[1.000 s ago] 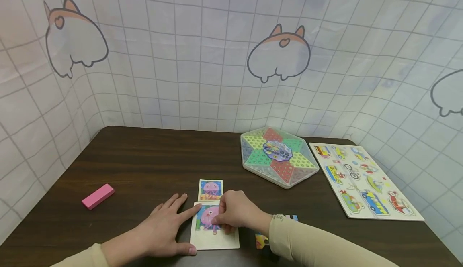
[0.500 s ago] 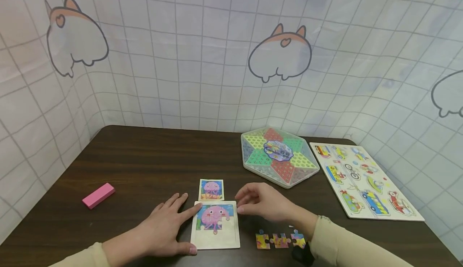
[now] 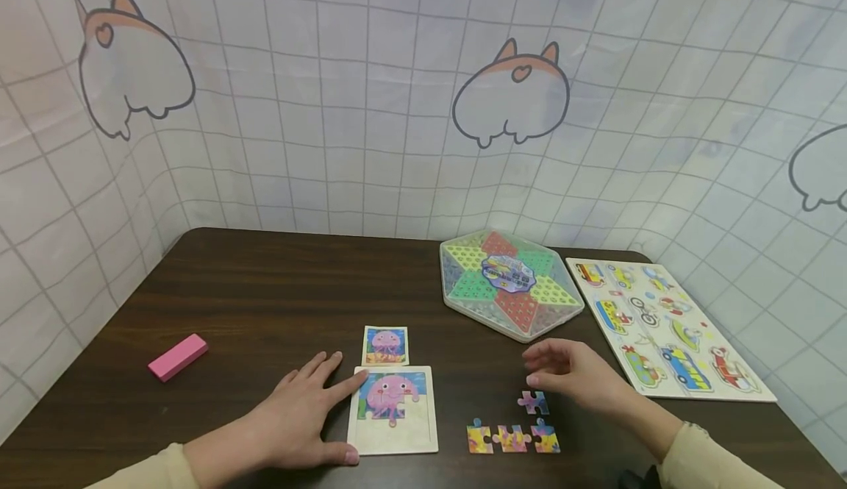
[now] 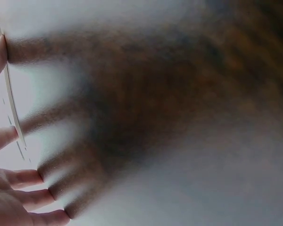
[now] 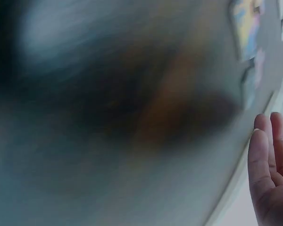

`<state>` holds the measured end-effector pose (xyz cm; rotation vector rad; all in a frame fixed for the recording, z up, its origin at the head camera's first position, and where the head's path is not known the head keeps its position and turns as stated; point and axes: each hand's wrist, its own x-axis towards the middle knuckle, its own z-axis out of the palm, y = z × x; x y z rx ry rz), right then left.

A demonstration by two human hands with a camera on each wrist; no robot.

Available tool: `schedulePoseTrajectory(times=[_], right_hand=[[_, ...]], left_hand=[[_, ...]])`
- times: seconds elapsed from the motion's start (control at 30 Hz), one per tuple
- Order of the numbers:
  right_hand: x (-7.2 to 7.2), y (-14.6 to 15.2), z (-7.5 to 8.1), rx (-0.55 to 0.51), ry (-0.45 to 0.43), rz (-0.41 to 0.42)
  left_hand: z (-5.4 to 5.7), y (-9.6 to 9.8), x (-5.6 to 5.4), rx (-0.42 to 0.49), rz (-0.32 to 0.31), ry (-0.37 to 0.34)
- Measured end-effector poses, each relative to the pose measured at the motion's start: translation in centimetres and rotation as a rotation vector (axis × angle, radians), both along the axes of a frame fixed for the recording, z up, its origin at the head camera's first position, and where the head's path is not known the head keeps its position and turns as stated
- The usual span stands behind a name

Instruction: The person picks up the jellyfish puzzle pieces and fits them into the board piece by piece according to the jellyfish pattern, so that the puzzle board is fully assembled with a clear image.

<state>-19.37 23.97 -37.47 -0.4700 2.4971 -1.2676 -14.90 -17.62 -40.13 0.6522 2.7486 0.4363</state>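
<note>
In the head view my left hand (image 3: 301, 412) lies spread, its index fingertip and thumb at the left edge of a pale puzzle tray (image 3: 397, 441). Fitted pieces across the tray's upper part show a pink jellyfish (image 3: 390, 393); its lower part is bare. Just behind it is a small jellyfish picture card (image 3: 386, 357). My right hand (image 3: 576, 375) hovers with loosely bent fingers, holding nothing, close behind a purple and blue jigsaw piece (image 3: 533, 402). In front of that piece, three yellow and pink jigsaw pieces (image 3: 512, 439) lie in a row.
A hexagonal Chinese checkers box (image 3: 509, 283) sits at the back, right of centre. Beside it is a white board with vehicle pictures (image 3: 668, 327). A pink block (image 3: 177, 357) lies on the left. A grid-patterned curtain (image 3: 370, 106) surrounds the dark table (image 3: 284, 283).
My right hand has let go of a jellyfish piece in the tray and moved right, over beside the loose pieces, which are now uncovered. The left hand has stayed at the tray.
</note>
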Motion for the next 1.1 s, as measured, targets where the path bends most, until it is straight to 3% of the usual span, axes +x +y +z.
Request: schedulePoseTrajectory(times=[0.3, 0.73, 1.1], right_hand=[[0.3, 2.0, -1.4, 0.067, -0.042, -0.014], [0.1, 1.7, -1.8, 0.248, 0.112, 0.050], [0.2, 0.8, -1.5, 0.224, 0.100, -0.015]], left_hand=[[0.1, 0.0, 0.1, 0.006, -0.001, 0.003], [0.2, 0.0, 0.0, 0.006, 0.001, 0.007], [0.1, 0.1, 0.1, 0.006, 0.002, 0.000]])
